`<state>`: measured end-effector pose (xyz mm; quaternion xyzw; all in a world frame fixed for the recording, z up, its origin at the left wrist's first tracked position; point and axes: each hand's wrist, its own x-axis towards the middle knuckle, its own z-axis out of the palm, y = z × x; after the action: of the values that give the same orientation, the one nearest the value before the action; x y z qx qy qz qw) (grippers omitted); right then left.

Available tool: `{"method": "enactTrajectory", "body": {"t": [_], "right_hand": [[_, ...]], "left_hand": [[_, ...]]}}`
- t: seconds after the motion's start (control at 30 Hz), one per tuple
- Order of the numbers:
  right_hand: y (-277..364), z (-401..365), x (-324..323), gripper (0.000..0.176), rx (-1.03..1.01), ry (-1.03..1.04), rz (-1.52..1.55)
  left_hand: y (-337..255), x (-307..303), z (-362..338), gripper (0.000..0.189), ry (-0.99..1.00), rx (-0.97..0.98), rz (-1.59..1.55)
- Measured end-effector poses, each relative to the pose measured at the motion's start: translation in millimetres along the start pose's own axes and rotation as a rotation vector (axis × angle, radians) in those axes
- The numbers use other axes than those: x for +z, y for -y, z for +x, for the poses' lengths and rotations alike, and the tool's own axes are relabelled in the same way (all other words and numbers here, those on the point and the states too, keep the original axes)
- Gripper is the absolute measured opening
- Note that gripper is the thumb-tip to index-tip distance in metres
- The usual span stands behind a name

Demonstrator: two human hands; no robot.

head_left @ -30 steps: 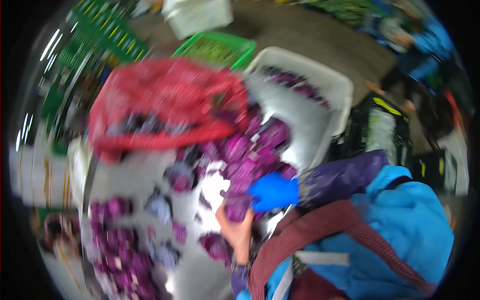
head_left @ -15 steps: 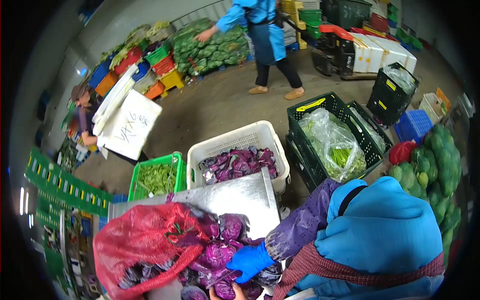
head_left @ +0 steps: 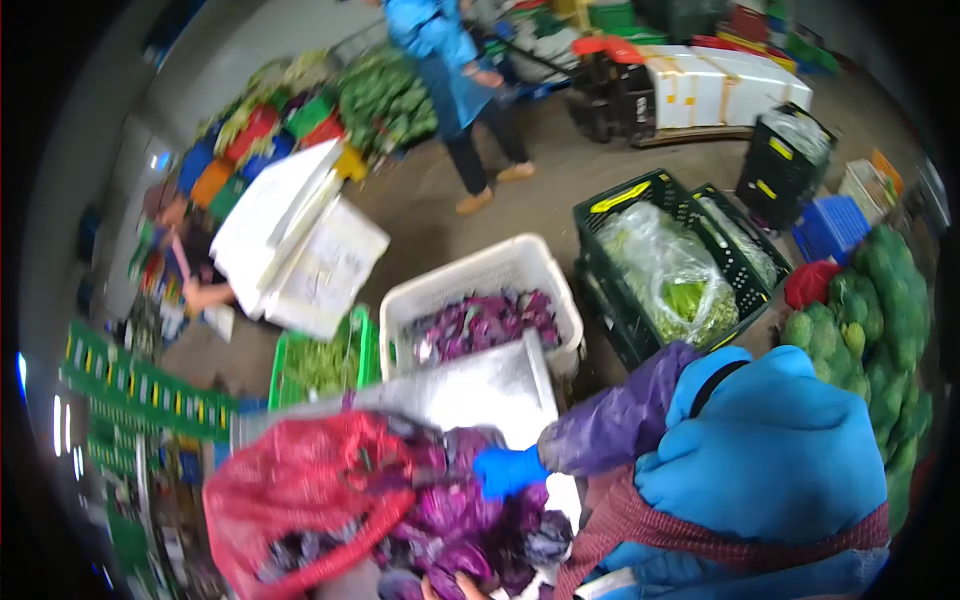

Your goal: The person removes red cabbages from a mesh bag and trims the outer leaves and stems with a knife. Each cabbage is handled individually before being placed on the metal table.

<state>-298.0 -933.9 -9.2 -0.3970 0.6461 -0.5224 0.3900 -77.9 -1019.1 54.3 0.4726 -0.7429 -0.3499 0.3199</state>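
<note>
My right hand (head_left: 508, 472), in a blue glove, is over the heap of red cabbages (head_left: 455, 508) on the metal table. Its fingers look curled, but blur hides what they hold. At the bottom edge the bare fingers of my left hand (head_left: 462, 588) are against a red cabbage (head_left: 458, 562), the rest of the hand out of frame. To the left, a red mesh sack (head_left: 290, 480) lies over the table with more cabbages showing at its mouth. Bare steel tabletop (head_left: 470, 385) shows beyond the heap.
Past the table stand a white crate (head_left: 400, 300) of purple leaves and a green crate (head_left: 370, 350) of green leaves. Dark crates (head_left: 590, 215) hold bagged greens. A person (head_left: 190, 255) carries white foam boxes (head_left: 330, 265); another (head_left: 435, 60) stands farther back near a pallet truck (head_left: 610, 95).
My right hand has lifted up and away from the cabbage by my left hand. The person with the foam boxes has come closer, and the one behind has moved left.
</note>
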Motion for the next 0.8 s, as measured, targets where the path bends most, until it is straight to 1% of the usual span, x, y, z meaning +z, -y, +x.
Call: {"method": "enactTrajectory", "body": {"t": [0.03,0.07,0.1,0.13,0.17,0.2,0.23,0.27,0.3,0.33,0.37,0.4,0.47,0.5,0.53,0.57,0.6,0.63,0.67,0.7,0.73,0.77,0.8], "right_hand": [[-15,12,-12,0.015,-0.041,-0.041,-0.333],[-17,14,-21,0.012,0.029,-0.071,-0.1],[3,11,-28,0.014,-0.015,-0.101,-0.146],[7,17,-25,0.012,0.008,-0.01,-0.075],[18,17,-13,0.026,0.009,0.023,0.127],[50,11,-8,0.052,-0.015,0.126,0.13],[54,12,10,0.065,-0.184,0.092,0.158],[87,8,8,0.067,-0.144,0.251,0.042],[95,8,16,0.049,-0.075,0.313,0.094],[94,13,24,0.028,-0.02,0.298,0.17],[82,20,29,0.016,-0.074,0.264,0.249],[81,24,27,0.014,0.007,0.322,0.223],[84,28,30,0.017,-0.086,0.288,0.18],[98,28,35,0.017,-0.088,0.313,0.18],[114,24,39,0.019,-0.184,0.309,0.175],[123,20,46,0.021,-0.283,0.303,0.171],[121,19,53,0.021,-0.292,0.331,0.17],[117,22,59,0.023,-0.426,0.318,0.021],[116,28,70,0.024,-0.584,0.322,-0.115],[120,32,73,0.024,-0.147,0.437,0.012],[119,37,72,0.024,0.308,0.552,0.094],[106,46,75,0.023,0.279,0.546,0.055],[92,54,79,0.022,0.252,0.528,0.019]], "left_hand": [[24,7,10,0.06,0.069,-0.052,-0.319],[39,0,10,0.058,0.106,-0.094,-0.64],[12,-5,0,0.051,0.087,-0.142,-0.678],[-1,-12,-2,0.05,0.147,-0.2,-0.689],[-1,-16,1,0.054,0.154,-0.277,-0.728],[-13,-15,-1,0.06,0.209,-0.271,-0.888],[-5,-15,1,0.066,0.229,-0.34,-0.969],[11,-11,1,0.061,0.233,-0.311,-1.089],[11,-11,1,0.065,0.231,-0.303,-1.138],[12,-10,1,0.068,0.247,-0.285,-1.194],[20,-9,-1,0.071,0.266,-0.321,-1.291],[26,-12,-6,0.073,0.295,-0.34,-1.402],[34,-16,-9,0.077,0.301,-0.382,-1.528],[32,-18,-8,0.073,0.333,-0.342,-1.564],[30,-19,-9,0.069,0.368,-0.301,-1.599],[34,-19,-12,0.069,0.343,-0.293,-1.6],[40,-17,-15,0.066,0.419,-0.374,-1.802],[42,-16,-16,0.064,0.487,-0.426,-2.005],[31,-22,-15,0.082,0.295,-0.558,-1.592],[52,-11,-20,0.077,0.566,-0.475,-2.499],[48,-17,-23,0.07,0.203,-0.496,-1.676],[51,-17,-21,0.068,0.092,-0.554,-1.712],[57,-24,-18,0.064,0.104,-0.581,-1.906]]}}
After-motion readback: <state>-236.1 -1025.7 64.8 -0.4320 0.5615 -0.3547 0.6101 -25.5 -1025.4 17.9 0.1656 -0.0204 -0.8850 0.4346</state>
